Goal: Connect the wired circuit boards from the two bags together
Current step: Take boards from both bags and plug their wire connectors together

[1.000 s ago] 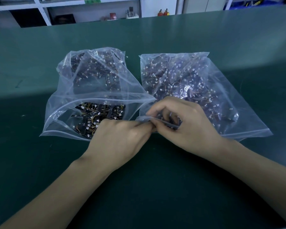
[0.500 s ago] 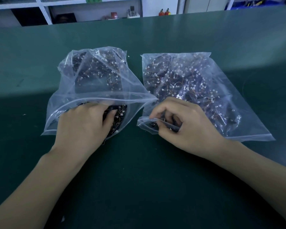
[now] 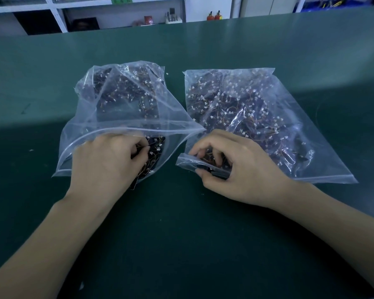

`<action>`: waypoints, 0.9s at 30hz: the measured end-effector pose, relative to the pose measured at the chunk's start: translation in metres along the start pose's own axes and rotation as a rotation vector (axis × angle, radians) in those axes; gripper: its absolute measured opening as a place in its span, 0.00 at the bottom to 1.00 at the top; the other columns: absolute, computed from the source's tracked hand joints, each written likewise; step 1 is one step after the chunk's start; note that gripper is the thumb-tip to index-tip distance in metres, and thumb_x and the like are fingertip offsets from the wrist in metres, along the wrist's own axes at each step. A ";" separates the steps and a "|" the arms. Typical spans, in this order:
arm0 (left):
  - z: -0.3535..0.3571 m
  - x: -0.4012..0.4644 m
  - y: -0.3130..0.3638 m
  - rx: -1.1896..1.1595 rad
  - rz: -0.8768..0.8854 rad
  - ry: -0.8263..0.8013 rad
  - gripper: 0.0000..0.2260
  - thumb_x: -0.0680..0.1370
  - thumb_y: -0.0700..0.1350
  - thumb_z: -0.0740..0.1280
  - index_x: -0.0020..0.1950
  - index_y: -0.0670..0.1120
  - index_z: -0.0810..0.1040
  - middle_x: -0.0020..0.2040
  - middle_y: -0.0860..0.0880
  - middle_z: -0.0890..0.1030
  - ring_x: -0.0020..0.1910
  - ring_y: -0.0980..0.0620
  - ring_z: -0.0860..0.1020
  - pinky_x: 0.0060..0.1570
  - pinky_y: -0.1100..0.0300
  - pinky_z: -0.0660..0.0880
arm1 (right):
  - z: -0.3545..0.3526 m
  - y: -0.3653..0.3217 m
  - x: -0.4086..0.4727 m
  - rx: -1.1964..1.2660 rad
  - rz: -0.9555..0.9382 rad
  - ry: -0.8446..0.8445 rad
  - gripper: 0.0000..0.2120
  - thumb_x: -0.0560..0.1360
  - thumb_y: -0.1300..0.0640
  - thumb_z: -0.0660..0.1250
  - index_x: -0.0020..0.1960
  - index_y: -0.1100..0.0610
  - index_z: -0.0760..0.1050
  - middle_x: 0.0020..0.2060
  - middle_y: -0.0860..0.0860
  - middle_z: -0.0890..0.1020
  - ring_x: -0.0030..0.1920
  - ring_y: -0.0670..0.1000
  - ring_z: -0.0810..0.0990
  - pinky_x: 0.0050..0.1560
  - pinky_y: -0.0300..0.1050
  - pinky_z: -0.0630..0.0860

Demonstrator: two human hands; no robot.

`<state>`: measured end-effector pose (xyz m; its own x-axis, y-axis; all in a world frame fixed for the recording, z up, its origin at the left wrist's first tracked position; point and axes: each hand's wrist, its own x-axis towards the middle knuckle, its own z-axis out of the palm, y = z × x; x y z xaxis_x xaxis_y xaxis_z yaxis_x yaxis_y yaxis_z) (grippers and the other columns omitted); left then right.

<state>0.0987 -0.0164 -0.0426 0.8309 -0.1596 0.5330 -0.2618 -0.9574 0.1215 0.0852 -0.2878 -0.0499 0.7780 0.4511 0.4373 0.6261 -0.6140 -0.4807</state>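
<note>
Two clear zip bags lie side by side on the green table [image 3: 181,244], each full of small dark circuit boards with orange wires and white connectors. The left bag [image 3: 108,117] gapes open at its near edge. My left hand [image 3: 104,167] reaches into that mouth, its fingers curled among the boards [image 3: 156,147]; a dark board edge shows under my palm. My right hand [image 3: 240,167] is at the near left corner of the right bag [image 3: 268,117], with fingers inside the opening and the thumb pinching a dark board [image 3: 212,169] through the bag's lip.
White shelving [image 3: 117,11] with small items stands beyond the table's far edge. Two small red bottles [image 3: 214,16] sit there. Open green table surface lies in front of the bags and to both sides.
My left hand left the right bag's opening, moved left and went into the open left bag. My right hand stayed at the right bag and pushed its fingers deeper into the opening.
</note>
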 end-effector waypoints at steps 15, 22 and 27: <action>-0.001 -0.010 0.029 -0.295 0.406 0.195 0.06 0.84 0.45 0.71 0.51 0.49 0.88 0.47 0.54 0.85 0.45 0.52 0.83 0.35 0.51 0.79 | 0.002 0.005 0.001 0.106 -0.021 0.154 0.09 0.81 0.51 0.74 0.60 0.53 0.83 0.48 0.43 0.81 0.36 0.51 0.77 0.41 0.33 0.72; 0.003 -0.011 0.032 -0.435 0.422 0.203 0.05 0.84 0.45 0.73 0.55 0.46 0.88 0.48 0.53 0.86 0.45 0.58 0.79 0.46 0.56 0.79 | 0.002 0.007 0.003 0.184 -0.124 0.185 0.02 0.81 0.60 0.76 0.54 0.57 0.86 0.47 0.49 0.84 0.35 0.52 0.78 0.38 0.40 0.74; 0.006 -0.010 0.031 -0.498 0.391 0.204 0.04 0.84 0.46 0.74 0.58 0.49 0.84 0.49 0.61 0.81 0.46 0.67 0.72 0.52 0.66 0.74 | 0.001 0.006 0.002 0.206 -0.143 0.207 0.04 0.80 0.62 0.76 0.54 0.58 0.85 0.44 0.49 0.83 0.34 0.52 0.78 0.39 0.39 0.73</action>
<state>0.0853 -0.0455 -0.0493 0.5317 -0.3774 0.7582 -0.7617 -0.6044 0.2334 0.0907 -0.2898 -0.0521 0.6677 0.3693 0.6463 0.7420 -0.4001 -0.5379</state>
